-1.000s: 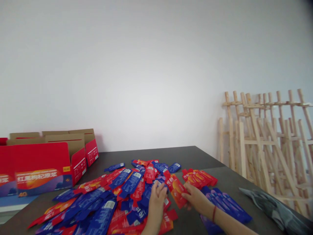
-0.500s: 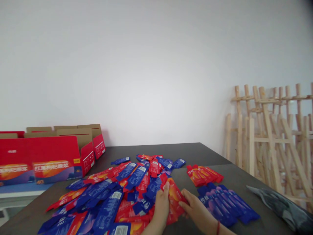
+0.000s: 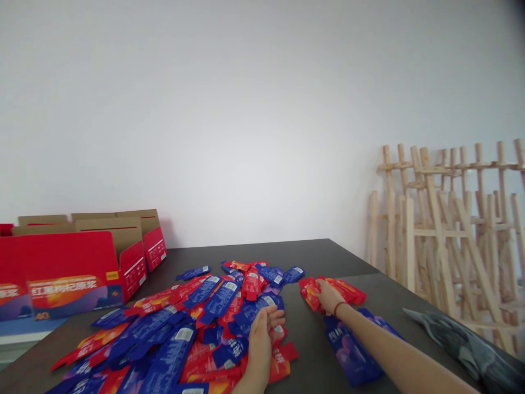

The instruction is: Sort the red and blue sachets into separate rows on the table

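My left hand (image 3: 262, 339) is open, its fingers stretched out, at the right edge of a mixed pile of red and blue sachets (image 3: 221, 301). One red sachet (image 3: 281, 362) lies just beside it. Farther right, my right hand (image 3: 329, 297) has its fingers closed on a red sachet (image 3: 309, 293) at the left end of a row of red sachets (image 3: 350, 291). The fingertips are partly hidden. Nearer to me, blue sachets (image 3: 353, 355) lie side by side, partly covered by my right forearm.
Open red cartons (image 3: 77, 268) stand at the left on a lower white and blue surface. A dark plastic bag (image 3: 463, 342) lies along the right side of the dark table (image 3: 295, 249). Wooden easels (image 3: 435, 230) lean beyond the table's right edge, by the wall.
My right hand has moved away from my left hand, up and right to the red row, with a red sachet. My left hand has let go and opened. The view has shifted slightly right.
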The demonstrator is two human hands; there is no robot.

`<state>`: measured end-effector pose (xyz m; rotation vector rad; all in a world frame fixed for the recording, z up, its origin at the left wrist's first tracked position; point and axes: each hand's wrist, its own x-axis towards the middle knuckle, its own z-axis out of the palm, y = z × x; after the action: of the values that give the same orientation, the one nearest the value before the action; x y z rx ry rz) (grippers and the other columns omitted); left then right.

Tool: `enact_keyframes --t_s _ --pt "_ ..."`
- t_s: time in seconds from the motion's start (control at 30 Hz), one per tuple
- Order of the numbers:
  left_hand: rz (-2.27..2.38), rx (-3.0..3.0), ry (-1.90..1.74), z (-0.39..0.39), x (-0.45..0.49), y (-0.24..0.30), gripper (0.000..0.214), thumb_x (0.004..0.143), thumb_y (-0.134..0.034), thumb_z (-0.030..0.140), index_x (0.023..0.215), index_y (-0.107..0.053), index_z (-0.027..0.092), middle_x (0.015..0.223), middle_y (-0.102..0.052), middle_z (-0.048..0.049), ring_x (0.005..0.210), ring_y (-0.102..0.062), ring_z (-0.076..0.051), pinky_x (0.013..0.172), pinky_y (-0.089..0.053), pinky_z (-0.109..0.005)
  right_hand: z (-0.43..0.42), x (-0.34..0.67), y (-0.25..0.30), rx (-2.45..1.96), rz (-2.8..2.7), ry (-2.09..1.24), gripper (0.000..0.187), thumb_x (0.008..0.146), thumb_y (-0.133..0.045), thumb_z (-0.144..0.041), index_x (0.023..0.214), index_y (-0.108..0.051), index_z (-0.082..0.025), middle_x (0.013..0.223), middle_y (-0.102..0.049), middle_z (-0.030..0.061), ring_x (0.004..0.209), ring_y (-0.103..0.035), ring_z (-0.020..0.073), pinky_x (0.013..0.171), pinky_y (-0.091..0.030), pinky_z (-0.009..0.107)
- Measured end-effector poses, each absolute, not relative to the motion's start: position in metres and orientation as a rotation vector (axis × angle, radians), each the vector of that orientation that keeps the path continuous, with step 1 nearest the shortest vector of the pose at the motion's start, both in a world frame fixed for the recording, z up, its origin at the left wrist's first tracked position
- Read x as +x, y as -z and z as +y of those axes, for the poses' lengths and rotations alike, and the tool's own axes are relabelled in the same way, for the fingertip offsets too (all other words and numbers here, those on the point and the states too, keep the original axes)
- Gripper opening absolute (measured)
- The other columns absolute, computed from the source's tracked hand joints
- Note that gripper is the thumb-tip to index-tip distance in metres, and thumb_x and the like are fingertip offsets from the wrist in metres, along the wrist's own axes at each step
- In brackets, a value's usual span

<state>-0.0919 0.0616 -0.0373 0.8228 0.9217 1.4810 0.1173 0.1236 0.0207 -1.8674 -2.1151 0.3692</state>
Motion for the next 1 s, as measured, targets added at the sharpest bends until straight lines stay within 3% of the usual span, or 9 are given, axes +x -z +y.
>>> enact_keyframes --t_s 0.3,0.5,0.67,0.83,0.93,1.0 --pt "0.937 0.842 -1.478 0.057 -0.090 0.031 0.075 0.055 -0.056 0.078 0.089 -0.063 0.012 0.089 -0.069 -0.0170 0.077 -0.065 -0.025 0.052 -0.048 -0.028 0.131 0.129 -0.017 -2.154 -2.119 -0.075 0.036 0.086 -0.043 -0.015 0.119 -0.057 -0.016 0.107 -0.067 0.0145 0.100 -0.062 0.0234 0.082 -0.045 0.033" --pt "0.944 0.850 -1.442 0.053 -0.091 0.022 0.075 0.051 -0.058 0.079 0.085 -0.062 0.013 0.088 -0.069 -0.0159 0.076 -0.064 -0.024 0.052 -0.047 -0.027 0.125 0.126 -0.018 -2.249 -2.166 0.071 0.034 0.084 -0.046 -0.020 0.114 -0.062 -0.016 0.112 -0.063 0.0166 0.100 -0.062 0.0268 0.080 -0.046 0.037" --pt "0.953 0.831 -1.453 0.055 -0.089 0.029 0.071 0.055 -0.056 0.078 0.086 -0.062 0.014 0.086 -0.069 -0.0138 0.075 -0.064 -0.023 0.052 -0.046 -0.027 0.130 0.116 -0.029 -2.178 -2.262 0.271 0.029 0.081 -0.050 -0.018 0.103 -0.067 -0.010 0.119 -0.055 0.0228 0.113 -0.051 0.0341 0.084 -0.044 0.042" --pt "0.974 0.838 -1.442 0.057 -0.086 0.036 0.072 0.055 -0.054 0.080 0.086 -0.062 0.016 0.085 -0.069 -0.0127 0.076 -0.064 -0.023 0.051 -0.044 -0.026 0.166 0.093 -0.032 -1.924 -2.458 0.401 0.037 0.089 -0.034 -0.011 0.111 -0.064 -0.014 0.125 -0.054 0.0187 0.122 -0.043 0.0274 0.098 -0.034 0.041" --pt "0.969 0.859 -1.434 0.059 -0.085 0.043 0.074 0.054 -0.053 0.082 0.085 -0.062 0.016 0.086 -0.069 -0.0136 0.078 -0.064 -0.024 0.053 -0.045 -0.027 0.195 0.074 -0.023 -1.842 -2.552 0.416 0.035 0.090 -0.038 -0.012 0.118 -0.059 -0.016 0.133 -0.050 0.0152 0.127 -0.039 0.0249 0.105 -0.028 0.043" --pt "0.988 0.861 -1.434 0.060 -0.084 0.049 0.076 0.053 -0.051 0.084 0.084 -0.062 0.016 0.085 -0.068 -0.0137 0.077 -0.063 -0.025 0.051 -0.044 -0.027 0.211 0.063 -0.016 -1.840 -2.581 0.422 0.031 0.091 -0.046 -0.022 0.121 -0.056 -0.018 0.135 -0.049 0.0120 0.126 -0.041 0.0254 0.105 -0.030 0.048"
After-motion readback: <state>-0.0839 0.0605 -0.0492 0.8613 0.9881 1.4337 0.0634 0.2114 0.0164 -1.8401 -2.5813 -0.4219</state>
